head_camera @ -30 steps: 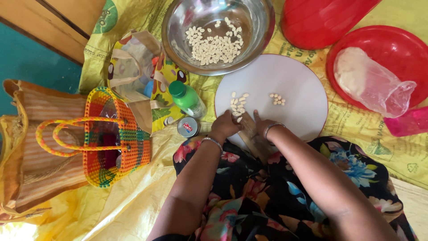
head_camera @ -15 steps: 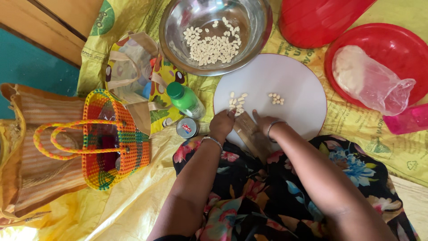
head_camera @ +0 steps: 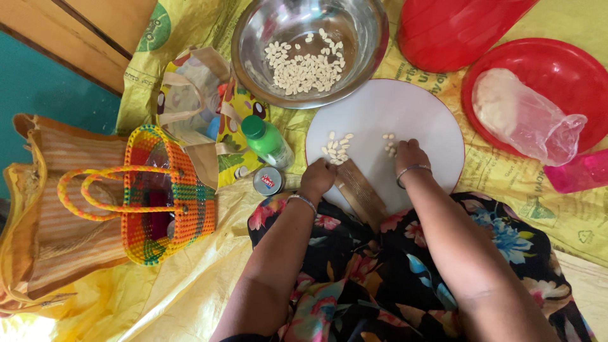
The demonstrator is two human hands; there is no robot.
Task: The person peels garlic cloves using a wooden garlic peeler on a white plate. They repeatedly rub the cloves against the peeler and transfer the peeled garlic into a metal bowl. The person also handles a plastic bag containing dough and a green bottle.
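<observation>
seeds point(head_camera: 337, 149) sitting loose near the board's edge

seeds lying in two small heaps on the white board point(head_camera: 380, 107), the larger heap just beyond the left hand point(head_camera: 316, 177), the smaller one touching the fingertips of the right hand point(head_camera: 408, 155). many more resting in the steel bowl point(head_camera: 310, 50) just past the board's far rim.

left hand curling into a loose fist at the near edge of the board, beside the wooden block point(head_camera: 362, 190); cannot tell whether anything is pinched inside, knuckles hiding the fingers. right hand lying flat and fingers down by the small heap, holding nothing that shows, though fingertips partly hidden.

judging risks from here:
- sweeping too fast with either hand and scattering seeds off the flat, rimless board onto the yellow sheet point(head_camera: 190, 278) or into the lap.
- nudging the wooden block, tilting over the board's near edge and resting against the floral dress point(head_camera: 354, 272), and letting it slide off.
- catching the left forearm on the green-capped bottle point(head_camera: 269, 142) or the small tin point(head_camera: 268, 180), both standing just beside the board, and tipping them into the heap.
- bumping the bowl, touching or overlapping the board's rim, and spilling the sorted lot.
- mixing the two heaps, lying near each other, by careless dragging.
</observation>
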